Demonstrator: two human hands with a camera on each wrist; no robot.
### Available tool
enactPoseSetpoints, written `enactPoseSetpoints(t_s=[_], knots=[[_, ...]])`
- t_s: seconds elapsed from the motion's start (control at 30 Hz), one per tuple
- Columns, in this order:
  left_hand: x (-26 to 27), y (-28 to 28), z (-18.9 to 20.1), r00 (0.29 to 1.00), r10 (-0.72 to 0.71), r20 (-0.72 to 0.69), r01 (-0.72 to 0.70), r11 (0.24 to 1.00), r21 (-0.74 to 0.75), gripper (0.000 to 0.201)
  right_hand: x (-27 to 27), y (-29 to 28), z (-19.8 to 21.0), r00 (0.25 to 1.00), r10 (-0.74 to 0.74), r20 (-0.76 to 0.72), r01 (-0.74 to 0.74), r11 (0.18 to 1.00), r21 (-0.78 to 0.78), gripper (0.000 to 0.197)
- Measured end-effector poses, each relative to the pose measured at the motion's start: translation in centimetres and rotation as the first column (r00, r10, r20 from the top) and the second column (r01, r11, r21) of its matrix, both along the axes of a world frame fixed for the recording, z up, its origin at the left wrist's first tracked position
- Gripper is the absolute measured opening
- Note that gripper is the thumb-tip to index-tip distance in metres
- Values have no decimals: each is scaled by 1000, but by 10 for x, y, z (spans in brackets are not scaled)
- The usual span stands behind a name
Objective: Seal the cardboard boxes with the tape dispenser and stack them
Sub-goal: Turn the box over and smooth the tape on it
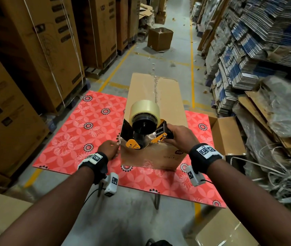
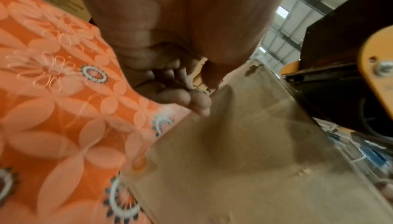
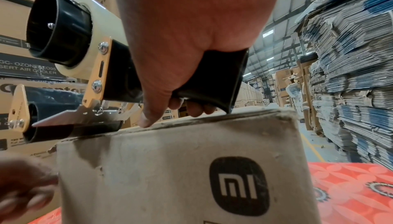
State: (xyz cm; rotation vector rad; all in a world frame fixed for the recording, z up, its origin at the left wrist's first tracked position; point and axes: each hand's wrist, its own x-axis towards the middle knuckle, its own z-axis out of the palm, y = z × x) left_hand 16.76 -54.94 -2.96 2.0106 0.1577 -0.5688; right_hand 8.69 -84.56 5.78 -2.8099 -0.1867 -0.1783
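Note:
A long brown cardboard box [image 1: 156, 96] [image 2: 244, 160] [image 3: 170, 168] lies on the red floral table [image 1: 88, 130], its flaps closed and clear tape along its top seam. The yellow and black tape dispenser [image 1: 144, 128] [image 3: 106, 76] with a clear roll sits at the near end of the box top, its roller over the near edge. My right hand [image 1: 171, 134] [image 3: 191, 42] grips its black handle. My left hand [image 1: 111, 148] [image 2: 197, 96] is at the box's near left corner, its curled fingers and thumb pinching the vertical edge.
An open carton [image 1: 228, 134] stands at the table's right edge. Tall cartons [image 1: 25, 68] line the left, stacks of flattened cartons [image 1: 247, 50] the right. Loose strapping [image 1: 274, 178] lies low right. Another open box [image 1: 159, 39] sits in the aisle ahead.

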Motion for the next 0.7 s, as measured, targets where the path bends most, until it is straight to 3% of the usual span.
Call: enactPoseSetpoints(t_s=[0.07,0.13,0.2,0.23,0.3,0.4,0.57,0.7], knots=[[9,7,12,987,33,154,-48,994,96,15,1,-1,0,1000,15,-19,-15,1000,26,41],[15,9,30,962,54,267,-72,996,58,19,4,-3,0,997,53,-55,-49,996,71,44],[16,1,49,941,-29,336,1,997,83,10,7,-6,2,993,71,-90,-63,994,84,44],[15,-4,54,934,-107,341,64,989,134,4,8,-6,4,992,67,-104,-60,995,75,42],[11,-13,56,918,-196,344,126,968,215,23,11,-5,6,990,57,-125,-49,996,68,31],[9,-15,55,910,-207,359,121,961,247,26,12,-1,6,988,67,-136,-55,994,90,17],[9,-19,57,899,-220,378,110,951,290,16,9,-1,6,986,43,-161,-24,992,122,14],[12,-18,53,918,-178,355,100,969,228,12,-2,-18,10,984,54,-167,-34,992,118,14]])
